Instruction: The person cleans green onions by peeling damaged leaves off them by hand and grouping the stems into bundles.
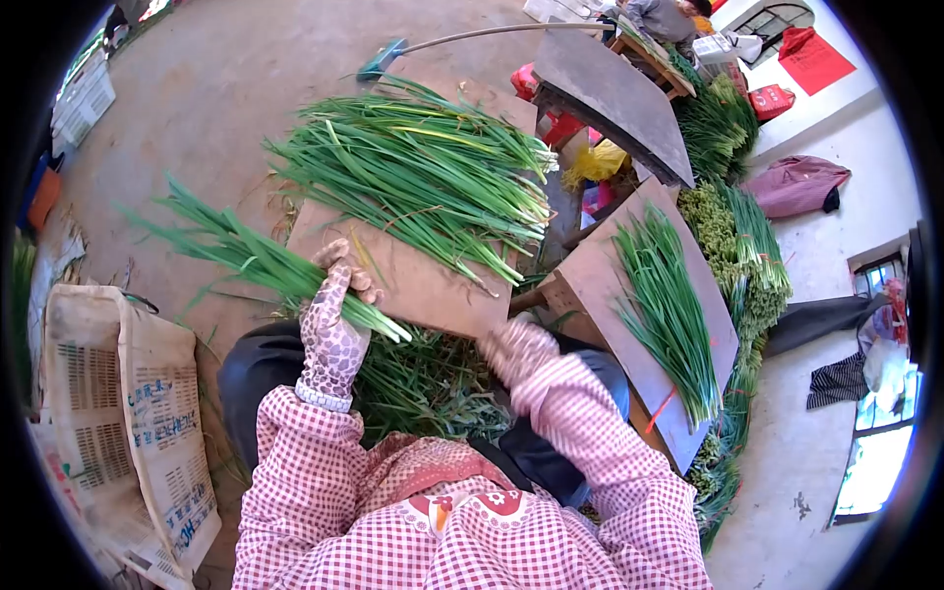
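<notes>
My left hand point(336, 285), in a patterned glove, is closed around a small bunch of garlic chives point(258, 258). The green tips point up and left, and the pale cut ends stick out below the fingers. My right hand point(518, 349) is smeared by motion at the near edge of the wooden board point(433, 287); its fingers cannot be made out. A large loose pile of garlic chives point(423, 172) lies across that board, white ends to the right. A neater heap of chives point(669, 310) rests on a second board point(588, 273) to my right.
Discarded leaves point(423, 385) cover the floor between my knees. At the left stands a white plastic crate point(88, 413). A long-handled broom point(382, 61) lies beyond the pile. Stacked bundles of greens point(752, 236) line the right wall. Another person point(667, 22) is at the far back.
</notes>
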Motion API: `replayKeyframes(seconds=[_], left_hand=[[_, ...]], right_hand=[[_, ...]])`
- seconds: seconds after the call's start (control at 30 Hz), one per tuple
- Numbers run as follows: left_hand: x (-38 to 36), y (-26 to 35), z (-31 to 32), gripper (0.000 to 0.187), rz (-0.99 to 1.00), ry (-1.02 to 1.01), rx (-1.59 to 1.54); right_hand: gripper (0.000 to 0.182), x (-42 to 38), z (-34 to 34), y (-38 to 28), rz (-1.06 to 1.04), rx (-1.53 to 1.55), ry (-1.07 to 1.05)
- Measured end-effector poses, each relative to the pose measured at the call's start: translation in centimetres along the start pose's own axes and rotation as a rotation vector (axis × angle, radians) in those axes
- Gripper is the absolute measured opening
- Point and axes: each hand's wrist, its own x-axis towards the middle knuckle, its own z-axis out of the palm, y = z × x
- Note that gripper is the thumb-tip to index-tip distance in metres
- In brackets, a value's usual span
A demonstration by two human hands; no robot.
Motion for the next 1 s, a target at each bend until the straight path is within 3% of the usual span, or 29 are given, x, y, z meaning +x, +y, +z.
replayKeyframes(seconds=[0.13, 0.27, 0.37, 0.47, 0.53, 0.57, 0.6, 0.67, 0.73, 0.8, 1.0], left_hand=[[0.5, -1.1, 0.1, 0.024, -0.147, -0.025, 0.038], [0.6, -1.4, -0.2, 0.024, -0.231, -0.012, 0.058], [0.4, -1.4, 0.3, 0.024, -0.275, -0.019, 0.06], [0.4, -1.2, 0.2, 0.024, -0.099, 0.002, 0.183], [0.0, -0.4, 0.2, 0.022, -0.064, 0.029, 0.253], [-0.2, -0.2, 0.7, 0.022, -0.112, 0.094, 0.283], [-0.6, -0.3, 0.4, 0.022, -0.115, 0.103, 0.287], [-0.8, -0.6, -0.4, 0.021, -0.214, 0.166, 0.359], [-1.8, -1.4, -0.8, 0.013, -0.293, 0.244, 0.345], [-2.3, -2.1, -1.5, 0.011, -0.414, 0.225, 0.424], [-1.7, -3.2, -1.2, 0.016, -0.553, 0.128, 0.538]], right_hand=[[0.043, 5.1, 2.1, 2.2, 0.161, -0.103, -0.081], [0.041, 5.6, 1.7, 2.8, 0.24, 0.106, -0.156], [0.04, 6.4, 0.5, 3.7, 0.349, 0.519, -0.283], [0.04, 5.5, 0.0, 4.5, 0.436, 1.112, -0.388], [0.027, 2.7, 0.0, 3.0, 0.51, 1.442, -0.369], [0.017, 1.0, 0.4, 2.3, 0.585, 1.775, -0.337], [0.021, 0.2, 2.3, 1.9, 0.765, 1.642, -0.208], [0.021, -0.9, 4.4, 1.2, 0.988, 1.484, -0.33], [0.024, -2.1, 4.0, 0.3, 0.95, 1.61, -0.394], [0.027, -3.0, 4.2, -0.4, 0.713, 1.645, -0.427], [0.028, -4.3, 3.8, -1.8, 0.435, 1.353, -0.607]])
